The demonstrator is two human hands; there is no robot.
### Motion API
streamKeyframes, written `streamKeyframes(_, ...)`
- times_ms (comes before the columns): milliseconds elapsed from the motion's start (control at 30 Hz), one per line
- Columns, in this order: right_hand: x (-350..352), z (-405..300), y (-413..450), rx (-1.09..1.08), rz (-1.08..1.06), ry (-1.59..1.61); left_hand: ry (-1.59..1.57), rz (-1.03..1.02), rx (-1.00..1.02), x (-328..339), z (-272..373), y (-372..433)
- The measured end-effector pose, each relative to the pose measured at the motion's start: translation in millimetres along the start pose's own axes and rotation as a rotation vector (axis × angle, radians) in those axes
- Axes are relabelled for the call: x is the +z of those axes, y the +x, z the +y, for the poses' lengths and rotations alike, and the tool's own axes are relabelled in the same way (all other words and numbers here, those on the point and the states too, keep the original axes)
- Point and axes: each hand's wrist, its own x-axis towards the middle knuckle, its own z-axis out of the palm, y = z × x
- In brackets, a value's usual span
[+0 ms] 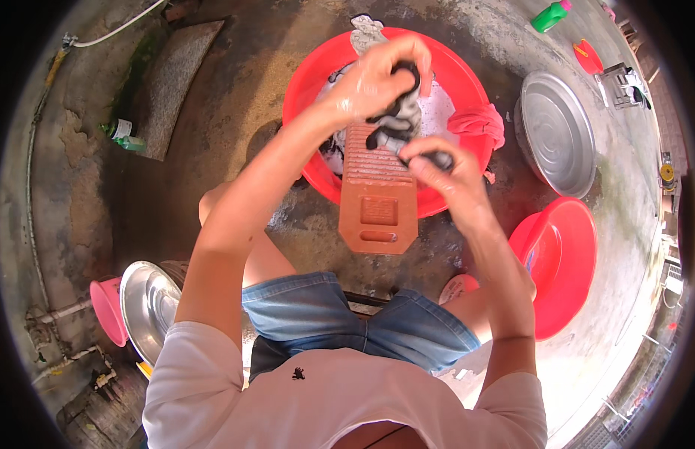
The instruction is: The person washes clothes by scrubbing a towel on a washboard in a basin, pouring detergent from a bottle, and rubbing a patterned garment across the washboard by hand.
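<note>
My left hand (375,78) grips one part of a wet black-and-white cloth (405,115) above a red plastic basin (311,62). The cloth's lower end is held by my right hand (443,165); both hands are slightly blurred. Under the cloth, a brown ribbed washboard (378,196) leans in the basin, its handle end over the near rim. White suds (437,106) and more fabric lie inside. A pink cloth (477,126) hangs over the right rim, and a pale patterned cloth (365,35) lies across the far rim.
Right of the basin, a round metal basin (560,134) and another red basin (569,269) rest on the concrete. A green bottle (549,17) lies farther off. At left are a metal bowl (148,308), a pink bucket (107,311) and a stone slab (182,84).
</note>
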Motion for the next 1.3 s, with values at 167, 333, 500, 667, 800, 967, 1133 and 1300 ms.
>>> streamKeyframes(167,47.0,182.9,-86.5,0.270,-0.200,-0.467,-0.199,-0.300,-0.606,90.4,-121.4,-131.0)
streamKeyframes(333,56.8,217.9,-113.0,0.220,-0.297,-0.582,-0.432,-0.030,-0.887,110.0,-157.5,-220.0)
streamKeyframes(500,29.4,207.4,-88.9,0.363,-0.370,-0.412,-0.611,0.084,-0.946,101.1,-148.0,-213.3)
streamKeyframes(667,12.5,280.2,-79.4,0.766,0.289,0.044,-1.032,0.560,-0.999,108.4,-171.0,-229.6)
streamKeyframes(800,46.0,280.9,-75.5,0.492,0.286,-0.538,0.147,0.764,-0.837,122.4,-176.0,-235.7)
streamKeyframes(967,58.4,270.1,-65.8,0.394,0.240,-0.625,0.935,0.259,-0.872,110.0,-189.3,-251.5)
streamKeyframes(1133,67.7,252.9,-54.1,0.636,0.396,0.281,0.494,0.447,-0.946,128.3,-168.1,-245.2)
streamKeyframes(1300,35.7,209.5,-17.4,0.592,0.382,0.453,-0.035,0.405,-0.869,109.5,-126.5,-181.0)
